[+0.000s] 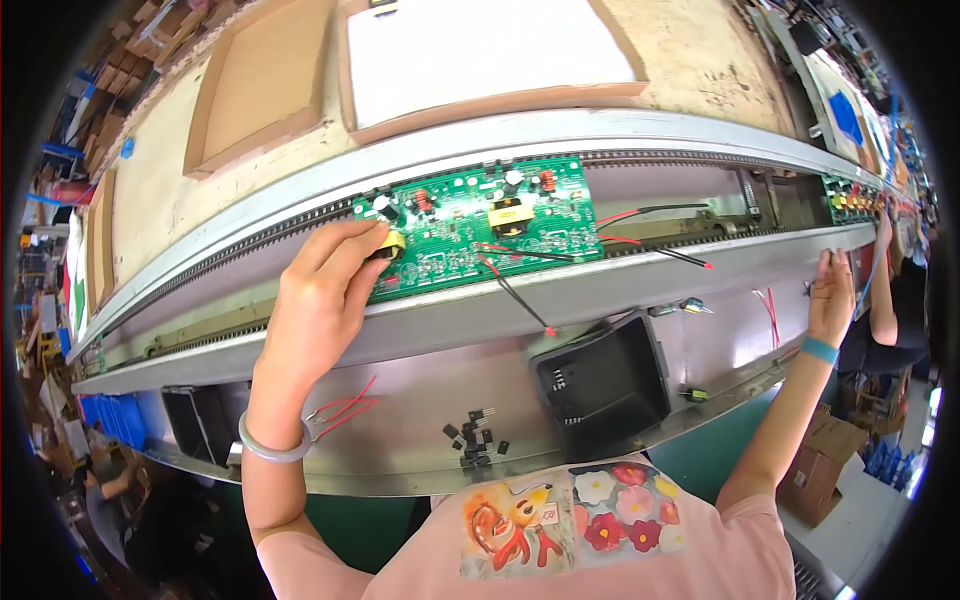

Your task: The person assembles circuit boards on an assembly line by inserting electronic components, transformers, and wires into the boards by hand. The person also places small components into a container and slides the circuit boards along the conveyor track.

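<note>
In a room piled with boxes [150, 40], a green board [450, 220] is set on a track [650, 159] behind a shiny bench [410, 440]. The front rail [450, 325] is crossed by wires [517, 296]. Black bits [475, 440] are scattered beside a black bin [625, 375]; small bits [560, 380] are seen inside. The board's yellow part [396, 243] is pinched by the left hand [322, 290]; whether the right hand's [832, 300] fingers are pressed together cannot be told.

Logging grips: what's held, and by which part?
Left hand: the left transformer, fingers at its left side. Right hand: can't tell whether anything's held.
</note>
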The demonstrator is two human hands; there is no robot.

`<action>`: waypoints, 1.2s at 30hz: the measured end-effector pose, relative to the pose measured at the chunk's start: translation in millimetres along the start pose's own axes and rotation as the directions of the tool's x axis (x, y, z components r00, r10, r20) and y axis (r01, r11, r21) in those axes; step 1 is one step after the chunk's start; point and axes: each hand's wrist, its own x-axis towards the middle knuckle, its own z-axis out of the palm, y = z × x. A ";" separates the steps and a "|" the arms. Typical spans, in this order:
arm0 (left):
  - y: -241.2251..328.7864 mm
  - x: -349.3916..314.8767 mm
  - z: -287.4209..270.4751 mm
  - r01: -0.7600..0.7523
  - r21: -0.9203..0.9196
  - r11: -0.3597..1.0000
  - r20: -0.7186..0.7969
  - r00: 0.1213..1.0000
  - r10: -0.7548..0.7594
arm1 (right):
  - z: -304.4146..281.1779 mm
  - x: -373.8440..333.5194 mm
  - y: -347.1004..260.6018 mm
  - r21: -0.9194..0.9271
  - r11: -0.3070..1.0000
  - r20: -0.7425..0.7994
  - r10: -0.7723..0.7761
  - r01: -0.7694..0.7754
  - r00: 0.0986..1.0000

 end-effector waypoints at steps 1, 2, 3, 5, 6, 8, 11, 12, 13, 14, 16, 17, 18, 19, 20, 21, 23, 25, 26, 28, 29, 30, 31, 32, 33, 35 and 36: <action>-0.4 -0.7 0.7 0.014 -0.013 1.000 0.005 1.000 -0.014 | 19.9 -26.3 -6.2 -0.073 0.997 0.047 -0.011 0.015 0.999; -0.2 -0.5 -2.8 -0.005 -0.027 1.000 0.004 1.000 0.005 | 39.7 -55.9 -14.8 -0.145 0.989 0.088 -0.017 0.030 0.996; 0.6 -0.7 -3.7 0.001 -0.015 1.000 0.001 1.000 -0.001 | 62.3 -85.7 -22.8 -0.244 0.970 0.104 0.000 0.025 0.995; 2.7 1.0 -0.9 0.000 0.003 1.000 -0.001 1.000 0.000 | 123.6 -147.5 -39.1 -0.398 0.917 0.121 0.036 0.015 0.992; 3.5 1.7 -0.5 -0.029 -0.024 0.999 0.000 1.000 0.029 | 141.0 -166.4 -40.8 -0.496 0.866 0.171 0.037 0.054 0.985; 5.1 2.1 -1.6 -0.011 0.075 0.997 0.011 1.000 0.010 | 165.1 -191.1 -36.5 -0.405 0.913 0.310 0.089 0.046 0.947; 7.7 1.5 -3.2 0.018 0.055 0.998 0.033 0.999 -0.020 | 187.5 -206.5 -29.0 -0.336 0.942 0.440 0.175 -0.019 0.881; 10.5 1.8 -5.3 -0.006 0.047 0.999 0.031 1.000 0.004 | 191.7 -208.1 -30.4 -0.357 0.932 0.519 0.139 0.067 0.843; 13.3 2.3 -7.3 0.003 0.078 0.997 0.038 0.999 -0.006 | 193.4 -209.7 -30.5 -0.351 0.932 0.547 0.129 0.087 0.827; 14.3 2.5 -6.7 0.014 0.106 0.994 0.046 0.999 -0.019 | 193.5 -212.1 -29.8 -0.348 0.932 0.573 0.124 0.104 0.810; 14.7 5.2 -2.4 0.000 0.094 0.996 0.053 0.999 -0.005 | 193.5 -215.8 -32.0 -0.366 0.922 0.581 0.118 0.129 0.805; 14.6 6.6 -0.5 -0.007 0.096 0.995 0.052 0.999 0.002 | 193.9 -217.4 -32.7 -0.383 0.912 0.598 0.124 0.146 0.792; 15.7 5.2 -1.3 -0.006 0.104 0.995 0.050 0.999 0.001 | 195.7 -218.8 -32.8 -0.379 0.914 0.600 0.121 0.147 0.791; 16.7 3.8 -2.1 -0.006 0.108 0.994 0.049 0.999 0.001 | 197.5 -220.1 -32.9 -0.387 0.905 0.616 0.109 0.179 0.780; 17.4 2.9 -3.2 -0.008 0.115 0.993 0.051 0.999 0.002 | 199.8 -220.7 -33.1 -0.394 0.895 0.634 0.098 0.211 0.767; 18.0 1.9 -4.5 -0.009 0.123 0.992 0.054 0.999 0.002 | 201.9 -221.6 -33.6 -0.389 0.897 0.637 0.098 0.210 0.765; 20.0 -1.3 -7.1 0.022 0.145 0.989 0.050 0.998 -0.029 | 206.7 -223.5 -35.0 -0.428 0.878 0.647 0.132 0.214 0.751; 26.4 -1.6 -9.1 0.061 0.172 0.983 0.049 0.996 -0.070 | 212.4 -225.4 -38.1 -0.442 0.867 0.660 0.140 0.231 0.738; 35.7 2.7 -8.2 0.021 0.243 0.970 -0.029 0.999 -0.014 | 214.2 -226.9 -38.4 -0.463 0.850 0.664 0.147 0.250 0.733; 52.3 -5.4 -13.0 0.002 0.331 0.944 -0.087 0.996 0.028 | 207.7 -230.9 -37.7 -0.512 0.828 0.658 0.208 0.228 0.724; 58.9 -9.8 -15.3 0.000 0.274 0.962 -0.109 0.994 0.031 | 205.2 -232.8 -37.0 -0.565 0.795 0.641 0.253 0.222 0.724; 66.4 -12.2 -15.3 -0.004 0.214 0.977 -0.135 0.990 0.033 | 206.7 -233.4 -34.9 -0.561 0.800 0.645 0.263 0.211 0.717; 80.5 -15.5 -13.5 -0.085 0.121 0.989 -0.105 0.990 0.098 | 208.7 -233.0 -33.2 -0.508 0.784 0.724 0.166 0.356 0.669; 96.5 -22.7 -7.8 -0.126 0.028 0.992 -0.036 0.991 0.127 | 212.5 -231.2 -33.1 -0.432 0.753 0.800 0.067 0.495 0.596; 110.2 -28.1 3.7 -0.158 -0.075 0.985 0.029 0.987 0.161 | 223.4 -229.1 -29.2 -0.310 0.749 0.846 -0.064 0.585 0.530; 135.5 -25.8 26.1 -0.298 -0.204 0.933 0.211 0.917 0.339 | 237.9 -230.8 -24.5 -0.271 0.750 0.874 -0.071 0.604 0.480; 143.3 -23.1 38.1 -0.333 -0.203 0.921 0.292 0.877 0.382 | 245.2 -232.9 -23.7 -0.245 0.741 0.892 -0.080 0.625 0.445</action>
